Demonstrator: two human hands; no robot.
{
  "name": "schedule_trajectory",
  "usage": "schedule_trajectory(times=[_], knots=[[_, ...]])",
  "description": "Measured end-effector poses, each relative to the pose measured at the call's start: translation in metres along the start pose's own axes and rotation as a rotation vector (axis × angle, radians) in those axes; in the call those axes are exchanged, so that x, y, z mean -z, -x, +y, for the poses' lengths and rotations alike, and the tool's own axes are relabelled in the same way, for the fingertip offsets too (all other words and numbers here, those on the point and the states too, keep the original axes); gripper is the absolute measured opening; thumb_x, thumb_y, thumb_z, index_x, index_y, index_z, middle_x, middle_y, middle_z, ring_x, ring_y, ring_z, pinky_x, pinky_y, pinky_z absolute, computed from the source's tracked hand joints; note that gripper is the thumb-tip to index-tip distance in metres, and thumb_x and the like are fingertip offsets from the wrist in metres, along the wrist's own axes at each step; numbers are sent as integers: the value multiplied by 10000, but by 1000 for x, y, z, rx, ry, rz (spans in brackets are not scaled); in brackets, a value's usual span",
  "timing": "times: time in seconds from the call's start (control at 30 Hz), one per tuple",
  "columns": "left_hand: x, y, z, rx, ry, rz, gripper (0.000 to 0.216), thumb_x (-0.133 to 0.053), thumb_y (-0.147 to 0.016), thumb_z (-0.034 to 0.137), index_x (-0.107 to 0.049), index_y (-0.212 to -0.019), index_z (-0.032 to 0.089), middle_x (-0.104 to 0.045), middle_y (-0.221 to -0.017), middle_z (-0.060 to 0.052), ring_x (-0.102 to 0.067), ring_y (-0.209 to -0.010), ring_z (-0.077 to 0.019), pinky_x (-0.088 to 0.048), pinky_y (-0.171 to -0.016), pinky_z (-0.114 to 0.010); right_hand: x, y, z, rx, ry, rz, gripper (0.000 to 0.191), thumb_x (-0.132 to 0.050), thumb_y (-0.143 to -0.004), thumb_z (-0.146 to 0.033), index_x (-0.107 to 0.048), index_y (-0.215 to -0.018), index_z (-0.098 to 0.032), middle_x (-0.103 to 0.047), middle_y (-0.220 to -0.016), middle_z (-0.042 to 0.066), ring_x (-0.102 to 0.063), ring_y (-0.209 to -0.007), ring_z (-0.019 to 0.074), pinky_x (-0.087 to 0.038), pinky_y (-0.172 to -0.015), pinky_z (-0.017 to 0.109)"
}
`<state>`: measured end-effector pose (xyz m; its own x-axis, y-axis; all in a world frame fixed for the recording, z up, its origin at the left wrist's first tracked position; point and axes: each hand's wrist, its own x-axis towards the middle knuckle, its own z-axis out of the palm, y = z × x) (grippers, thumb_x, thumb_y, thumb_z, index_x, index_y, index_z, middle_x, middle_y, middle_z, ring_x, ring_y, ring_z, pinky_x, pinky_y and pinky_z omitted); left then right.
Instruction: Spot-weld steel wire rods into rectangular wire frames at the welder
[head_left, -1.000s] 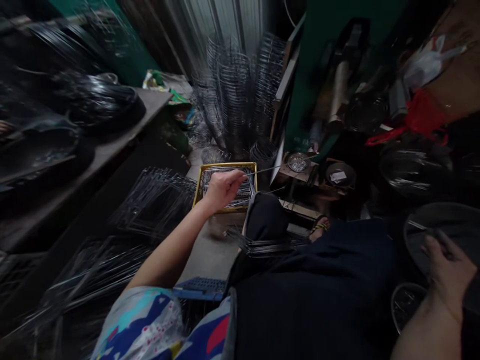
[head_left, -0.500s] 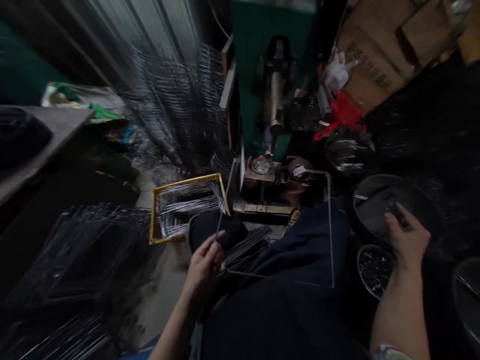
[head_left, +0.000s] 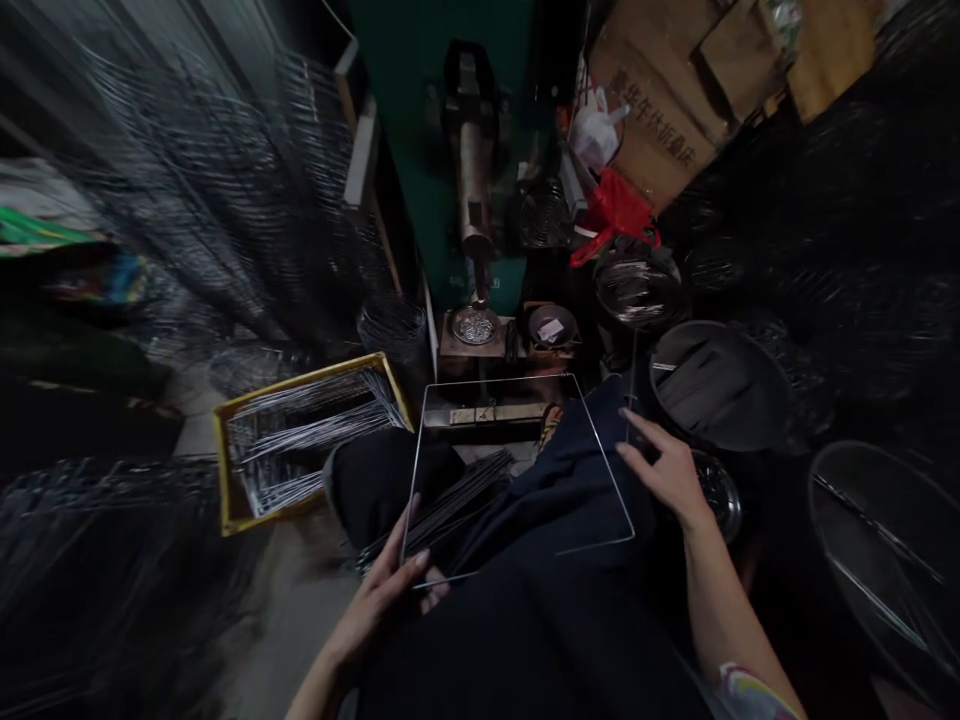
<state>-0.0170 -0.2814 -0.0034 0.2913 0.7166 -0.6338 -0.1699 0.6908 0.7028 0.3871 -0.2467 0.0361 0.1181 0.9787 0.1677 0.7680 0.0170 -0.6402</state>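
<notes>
My left hand [head_left: 394, 580] grips a thin rectangular wire frame [head_left: 601, 452] at its lower left corner; the frame stands out over my lap, with a gap along its near side. To the right of the frame, the fingertips of my right hand [head_left: 667, 475] pinch a thin, straight metal wire [head_left: 634, 375] that points up and away. A bundle of loose wires [head_left: 469, 495] lies on my lap, partly behind my left hand. Ahead stands a green machine [head_left: 394, 130] with a metal arm [head_left: 474, 190] above a small dish of metal bits [head_left: 475, 326].
To the left, a yellow crate [head_left: 223, 455] holds bent wire frames. Stacked wire racks [head_left: 217, 190] stand behind it. A dark basin [head_left: 712, 385] and a round bowl [head_left: 832, 540] are on the right. Cardboard [head_left: 652, 110] and a red bag [head_left: 619, 210] sit at the back.
My right hand has moved left from the dark basin towards the wire frame, and a straight wire now shows at its fingertips. The frame has turned more squarely towards me. The view has shifted right.
</notes>
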Motion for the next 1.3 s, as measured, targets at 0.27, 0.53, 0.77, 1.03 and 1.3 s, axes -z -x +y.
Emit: schedule_trajectory(times=[0.27, 0.53, 0.77, 1.03, 1.3], knots=[[-3, 1, -3, -75, 88, 51, 972, -679, -803, 414, -55, -1537, 287, -648, -599, -22, -544, -471, -152, -421, -483, -232, -21, 12, -43, 276, 20, -289, 601, -644, -859, -354, -457, -1428, -303, -570, -1358, 42, -530, -1255, 255, -453, -1062, 444], [-16, -34, 8, -52, 116, 19, 1065, -778, -696, 368, -111, -1527, 329, -669, -611, -17, -563, -472, -150, -446, -460, -212, -13, 8, -52, 262, 87, -251, 603, -651, -857, -375, -465, -1422, -275, -573, -1357, 55, -529, -1259, 240, -434, -1079, 413], [-21, -29, 25, -63, 49, 161, 1115, -826, -595, 350, -199, -1517, 321, -672, -613, -5, -591, -480, -170, -476, -446, -224, -24, 18, -39, 254, 53, -241, 640, -670, -847, -406, -448, -1433, -273, -566, -1364, 61, -521, -1266, 239, -428, -1074, 410], [-12, -35, 11, -93, 25, 12, 1063, -720, -766, 381, 8, -1534, 288, -691, -642, -45, -606, -490, -179, -457, -466, -238, -41, 13, -44, 311, 72, -338, 600, -649, -862, -373, -469, -1416, -232, -560, -1370, 79, -516, -1271, 238, -432, -1057, 411], [-3, -39, 9, -100, 44, -34, 1043, -693, -797, 363, 46, -1530, 293, -687, -651, -39, -621, -498, -180, -467, -479, -247, -47, 13, -41, 295, 100, -378, 591, -639, -866, -369, -470, -1416, -232, -562, -1367, 86, -521, -1264, 248, -433, -1050, 422]])
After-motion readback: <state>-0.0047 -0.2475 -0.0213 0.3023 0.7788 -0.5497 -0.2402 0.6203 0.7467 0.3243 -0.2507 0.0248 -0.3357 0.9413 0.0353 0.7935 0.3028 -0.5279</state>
